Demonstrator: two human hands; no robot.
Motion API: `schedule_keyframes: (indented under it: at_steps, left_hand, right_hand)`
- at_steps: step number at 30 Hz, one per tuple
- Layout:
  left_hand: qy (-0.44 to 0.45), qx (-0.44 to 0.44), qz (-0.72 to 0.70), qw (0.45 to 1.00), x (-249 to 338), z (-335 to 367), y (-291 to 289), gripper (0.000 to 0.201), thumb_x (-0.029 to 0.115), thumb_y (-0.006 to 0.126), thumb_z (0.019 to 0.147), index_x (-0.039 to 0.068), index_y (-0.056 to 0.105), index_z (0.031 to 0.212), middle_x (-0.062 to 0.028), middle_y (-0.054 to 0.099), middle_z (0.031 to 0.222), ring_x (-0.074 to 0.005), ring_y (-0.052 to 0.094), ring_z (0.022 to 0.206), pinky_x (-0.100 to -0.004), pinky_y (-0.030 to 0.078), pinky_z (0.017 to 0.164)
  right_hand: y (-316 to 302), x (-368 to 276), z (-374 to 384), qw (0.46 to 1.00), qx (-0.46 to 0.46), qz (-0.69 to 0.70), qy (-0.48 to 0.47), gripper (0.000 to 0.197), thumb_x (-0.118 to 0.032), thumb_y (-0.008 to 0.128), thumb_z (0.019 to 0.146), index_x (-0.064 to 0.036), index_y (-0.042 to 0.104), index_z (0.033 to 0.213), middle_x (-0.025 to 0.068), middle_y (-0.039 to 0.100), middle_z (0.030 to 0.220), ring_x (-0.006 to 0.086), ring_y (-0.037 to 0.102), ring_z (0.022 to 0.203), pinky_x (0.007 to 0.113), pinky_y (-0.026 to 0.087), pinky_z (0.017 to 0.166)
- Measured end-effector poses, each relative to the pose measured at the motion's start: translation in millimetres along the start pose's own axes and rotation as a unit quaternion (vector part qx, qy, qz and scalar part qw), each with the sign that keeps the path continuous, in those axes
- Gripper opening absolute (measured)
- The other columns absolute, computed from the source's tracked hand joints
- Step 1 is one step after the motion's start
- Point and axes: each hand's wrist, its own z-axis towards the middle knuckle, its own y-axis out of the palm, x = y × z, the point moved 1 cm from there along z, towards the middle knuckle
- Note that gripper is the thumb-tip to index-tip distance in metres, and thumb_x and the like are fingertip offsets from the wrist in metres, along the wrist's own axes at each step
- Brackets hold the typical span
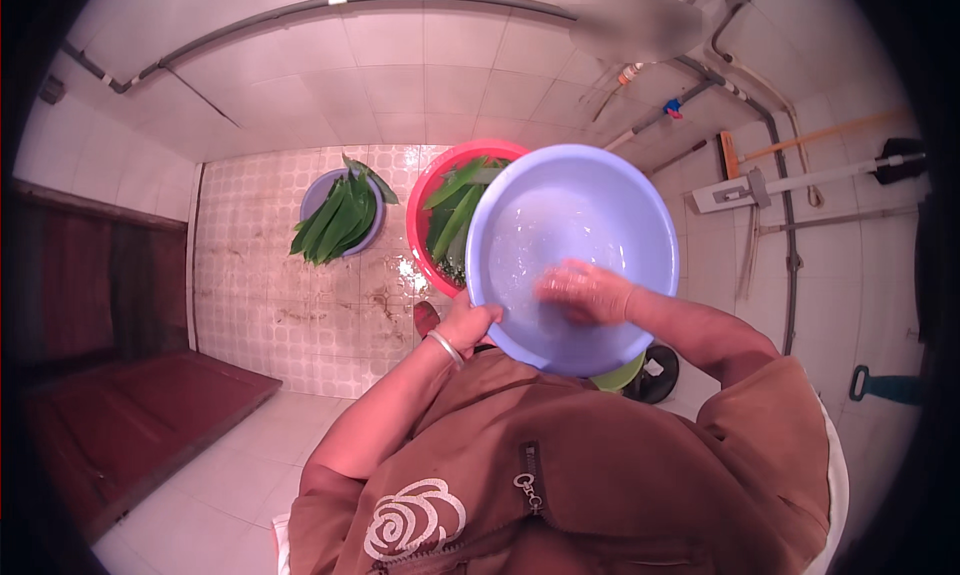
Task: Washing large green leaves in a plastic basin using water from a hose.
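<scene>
A large periwinkle-blue plastic basin (630,210) is held up in front of my body, its wet inner surface dotted with drops. My left hand (467,323) is closed over its near left rim, a silver bangle at the wrist. Inside the basin, my right hand (585,293) is against or just over the bottom; its fingers are smeared by motion, and I see nothing held there. Behind the basin and partly covered by it stands a red tub (418,210) with long green leaves (455,220) in it.
A smaller grey-purple basin (312,197) heaped with green leaves (340,220) stands on the wet tiled floor to the left. A green container (620,377) shows under the blue basin. Pipes, a squeegee mop (735,193) and other handles line the right wall; a dark red door (130,425) is at left.
</scene>
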Motion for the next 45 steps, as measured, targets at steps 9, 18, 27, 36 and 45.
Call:
schedule_keyframes:
  at_steps: [9,18,27,36,45]
  left_hand:
    - [0.019,-0.005,0.135,0.991,26,3,15,0.027,0.002,0.053,0.070,-0.007,0.054,0.096,-0.0113,0.060,0.072,-0.0194,0.061,0.058,-0.0272,0.049,0.044]
    - [-0.012,-0.005,0.141,0.990,27,8,-2,0.024,0.005,0.054,0.069,-0.006,0.057,0.089,-0.0106,0.058,0.069,-0.0172,0.057,0.053,-0.0278,0.048,0.043]
    - [0.029,0.030,0.148,0.988,14,6,11,0.015,0.008,0.054,0.071,-0.003,0.059,0.079,-0.0061,0.057,0.065,-0.0143,0.053,0.050,-0.0262,0.040,0.041]
    - [0.027,0.042,0.159,0.986,15,8,-1,0.014,0.004,0.054,0.071,-0.004,0.060,0.080,-0.0064,0.058,0.064,-0.0144,0.053,0.050,-0.0276,0.042,0.043]
    - [0.073,0.014,0.153,0.985,18,-7,3,0.017,0.005,0.055,0.071,-0.006,0.058,0.083,-0.0068,0.057,0.064,-0.0139,0.053,0.049,-0.0253,0.042,0.041]
  right_hand:
    - [39,-23,107,0.863,0.325,0.010,0.386,0.063,-0.021,0.048,0.084,-0.0029,0.022,0.139,0.0177,0.024,0.143,0.0343,0.017,0.134,0.046,0.009,0.110]
    - [24,-49,19,0.975,0.093,0.201,-0.018,0.054,-0.016,0.050,0.083,-0.0009,0.033,0.132,0.0177,0.033,0.138,0.0305,0.030,0.129,0.044,0.025,0.105]
    - [18,12,67,0.875,0.309,-0.010,0.372,0.054,-0.017,0.055,0.080,-0.0085,0.038,0.131,0.0152,0.039,0.134,0.0321,0.039,0.122,0.046,0.035,0.098]
    - [24,-52,69,0.920,0.250,0.277,0.125,0.022,-0.009,0.056,0.078,-0.0066,0.052,0.100,0.0129,0.054,0.105,0.0333,0.051,0.100,0.039,0.042,0.086]
    - [25,27,54,0.862,0.408,0.052,0.297,0.017,-0.014,0.058,0.076,-0.0090,0.059,0.092,0.0079,0.057,0.104,0.0306,0.049,0.101,0.040,0.041,0.084]
